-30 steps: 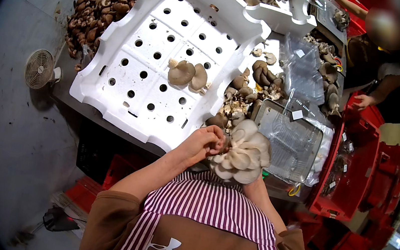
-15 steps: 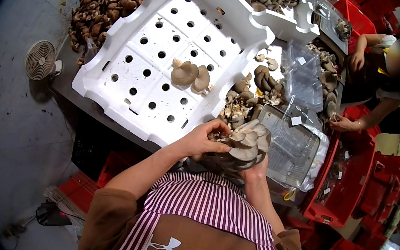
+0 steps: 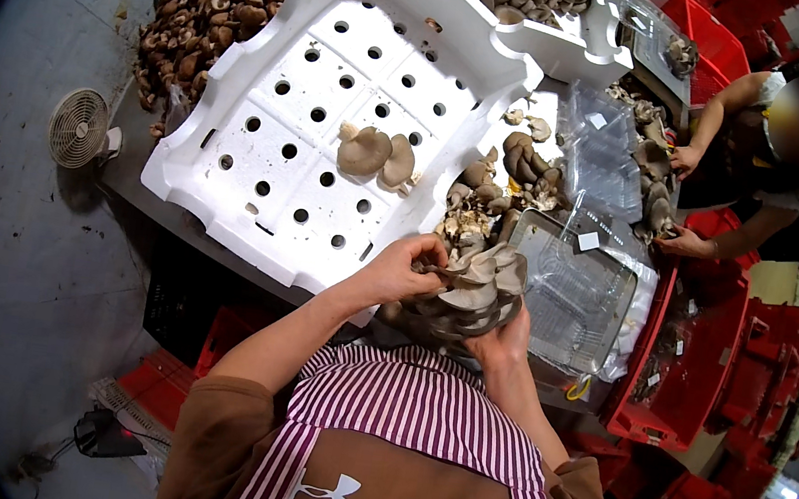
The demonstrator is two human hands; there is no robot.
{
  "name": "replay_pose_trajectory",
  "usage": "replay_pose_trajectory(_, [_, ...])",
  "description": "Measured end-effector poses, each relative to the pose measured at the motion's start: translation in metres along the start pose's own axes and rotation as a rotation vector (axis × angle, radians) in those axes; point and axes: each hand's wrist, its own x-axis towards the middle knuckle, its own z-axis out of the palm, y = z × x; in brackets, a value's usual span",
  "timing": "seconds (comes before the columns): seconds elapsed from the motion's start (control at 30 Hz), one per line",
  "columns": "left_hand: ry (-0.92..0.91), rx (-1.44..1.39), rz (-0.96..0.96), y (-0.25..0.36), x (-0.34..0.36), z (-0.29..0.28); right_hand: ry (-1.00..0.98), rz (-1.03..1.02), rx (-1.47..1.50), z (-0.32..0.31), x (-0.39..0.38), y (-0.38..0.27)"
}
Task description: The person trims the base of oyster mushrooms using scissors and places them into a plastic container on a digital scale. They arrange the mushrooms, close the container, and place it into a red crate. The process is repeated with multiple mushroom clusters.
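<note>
A large cluster of grey oyster mushrooms point(image 3: 483, 286) is held up in front of my apron, caps fanned out. My right hand point(image 3: 503, 340) supports it from below on its right side, fingers partly hidden under the caps. Thumb and fingers of my left hand point(image 3: 409, 269) pinch at the cluster's upper left edge; what exactly lies between the fingertips is hidden. Beyond my left hand is a white foam crate point(image 3: 260, 159) with round holes in its floor, and two joined oyster mushrooms point(image 3: 365, 152) lie inside it. Just right of the cluster sits a clear plastic tray point(image 3: 570, 297).
More oyster mushrooms point(image 3: 524, 160) lie beyond my hands, near stacked clear lids point(image 3: 598, 160). Brown mushrooms point(image 3: 197, 21) are heaped at the far left, above a small fan point(image 3: 79, 129). At right, a co-worker's hand point(image 3: 688, 243) touches mushrooms beside a red crate point(image 3: 679, 387).
The cluster and both my hands have shifted slightly left, and my left fingers are drawn closer together. The co-worker's farther hand has moved down to the mushrooms.
</note>
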Motion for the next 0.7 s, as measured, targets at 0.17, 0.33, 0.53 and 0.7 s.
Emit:
replay_pose_trajectory(0.17, [0.007,-0.294,-0.091,-0.004,-0.002,0.0,-0.021,0.048,-0.037,0.003,-0.004,0.0])
replay_pose_trajectory(0.33, [0.019,-0.335,-0.071,0.002,-0.007,0.003,-0.08,0.047,-0.045,0.001,-0.004,-0.002])
replay_pose_trajectory(0.53, [-0.055,-0.246,-0.073,0.002,-0.008,-0.001,-0.08,0.03,-0.016,-0.007,0.001,-0.002])
replay_pose_trajectory(0.7, [-0.025,-0.248,-0.102,0.007,-0.008,-0.003,-0.071,0.003,-0.03,0.0,-0.002,-0.003])
